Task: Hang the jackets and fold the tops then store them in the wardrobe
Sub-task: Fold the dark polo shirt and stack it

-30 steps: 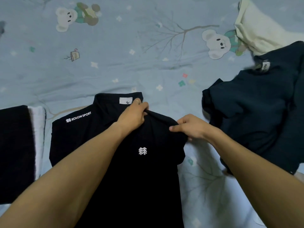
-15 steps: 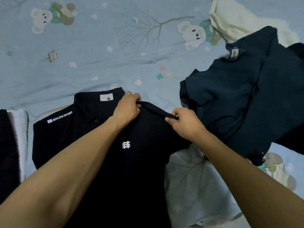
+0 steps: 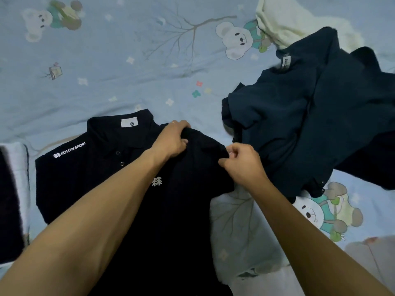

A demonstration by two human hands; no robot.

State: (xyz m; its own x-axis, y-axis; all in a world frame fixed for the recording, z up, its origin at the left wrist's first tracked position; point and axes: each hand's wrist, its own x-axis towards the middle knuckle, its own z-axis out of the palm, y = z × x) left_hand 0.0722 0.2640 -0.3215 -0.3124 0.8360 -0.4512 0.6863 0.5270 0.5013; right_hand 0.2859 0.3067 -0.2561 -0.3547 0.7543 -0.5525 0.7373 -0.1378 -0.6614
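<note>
Black polo top (image 3: 102, 178) lay face up on the bed (image 3: 128, 71), near centre. Left hand (image 3: 171, 139) and right hand (image 3: 241, 163) each pinched its right shoulder fabric, apparently the sleeve. Uneven pulling risked skewing the fold or snagging the dark garment heap (image 3: 299, 124) just to the right.

Bear-print bedsheet (image 3: 106, 86) carries black polo (image 3: 85, 184), navy top (image 3: 299, 129), cream garment (image 3: 295, 20)

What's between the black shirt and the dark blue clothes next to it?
In the head view, only bare bedsheet shows between the black shirt and the dark blue clothes; near the right hand the gap almost closes.
</note>
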